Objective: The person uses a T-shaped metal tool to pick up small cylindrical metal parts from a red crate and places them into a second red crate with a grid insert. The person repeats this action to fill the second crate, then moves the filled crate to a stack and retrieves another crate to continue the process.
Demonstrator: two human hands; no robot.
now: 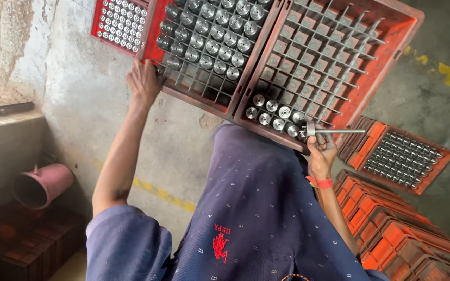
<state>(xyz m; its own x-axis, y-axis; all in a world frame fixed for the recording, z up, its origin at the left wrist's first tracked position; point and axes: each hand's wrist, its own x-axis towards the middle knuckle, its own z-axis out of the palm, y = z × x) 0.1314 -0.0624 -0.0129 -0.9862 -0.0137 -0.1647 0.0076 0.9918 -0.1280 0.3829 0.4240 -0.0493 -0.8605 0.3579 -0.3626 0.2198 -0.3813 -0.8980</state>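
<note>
Rod: metal rod with a disc head [334,131], lying level over the near edge of the right crate [402,31].
Right hand: your right hand [321,151] is closed around the rod's head end, wrist bent up, an orange band at the wrist.
Left hand: your left hand [142,80] reaches out on a straight arm, fingers resting on the near corner of the middle crate [154,49]; whether they curl around its rim you cannot tell.
Hidden: your blue shirt [256,208] covers the right crate's near wall; the rod's head is partly masked by your fingers.
Surroundings: round metal parts [274,114] stand in the grid cells; stacked orange crates [407,239] at right; pink funnel [40,184] at left.
</note>
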